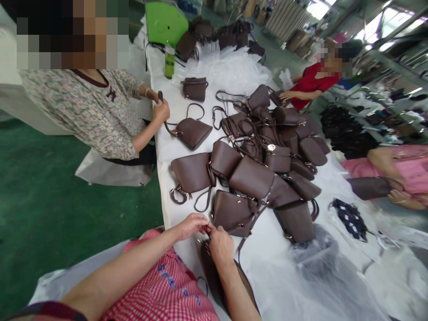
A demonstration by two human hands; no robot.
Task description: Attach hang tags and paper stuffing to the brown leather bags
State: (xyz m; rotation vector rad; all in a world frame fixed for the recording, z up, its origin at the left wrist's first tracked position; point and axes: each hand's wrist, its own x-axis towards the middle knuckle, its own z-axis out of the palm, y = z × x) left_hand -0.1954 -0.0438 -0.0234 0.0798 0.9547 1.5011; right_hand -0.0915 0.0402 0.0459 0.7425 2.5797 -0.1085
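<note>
Both of my hands meet at the near left edge of the white table (172,210), above a dark brown bag (212,275). Fingers closed, my left hand (194,225) pinches something small at the top of this bag; it looks like part of the strap. My right hand (221,244) is closed at the same spot, its fingertips touching those of my left hand. My right forearm hides part of the bag. Just beyond my hands lies another brown bag (230,213) with gold-coloured fittings.
A heap of brown bags (252,176) covers the table's middle. A person at the left holds a bag strap (161,100). Two more people are at the right. Clear plastic (301,272) lies near right; a green bottle (169,62) stands at the far end.
</note>
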